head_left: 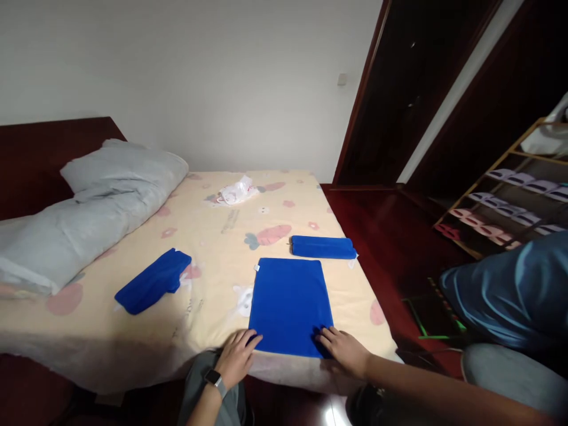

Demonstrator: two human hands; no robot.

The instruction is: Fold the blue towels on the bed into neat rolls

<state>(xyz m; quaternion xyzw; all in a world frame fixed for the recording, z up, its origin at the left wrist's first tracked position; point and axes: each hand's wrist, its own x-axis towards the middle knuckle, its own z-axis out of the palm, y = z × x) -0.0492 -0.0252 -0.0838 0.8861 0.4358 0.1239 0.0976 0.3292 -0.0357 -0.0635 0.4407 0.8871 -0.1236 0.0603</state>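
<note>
A blue cloth (290,305) lies spread flat in a near-square at the front edge of the bed, with a small white tag at its far left corner. At its near left corner, my left hand (237,357), with a watch on the wrist, has its fingers closed on the edge. My right hand (345,352) grips the near right corner, its fingertips bent over the side. Beyond the spread cloth lies a blue cloth folded into a narrow strip (323,247). Another folded blue cloth (153,281) rests off to the left, slightly uneven at one end.
A patterned sheet (213,248) covers the bed. A grey quilt (110,201) is heaped at the left, and a crumpled white plastic bag (238,190) lies near the wall. On the right are a shoe rack (492,171) and something draped in blue fabric (510,293).
</note>
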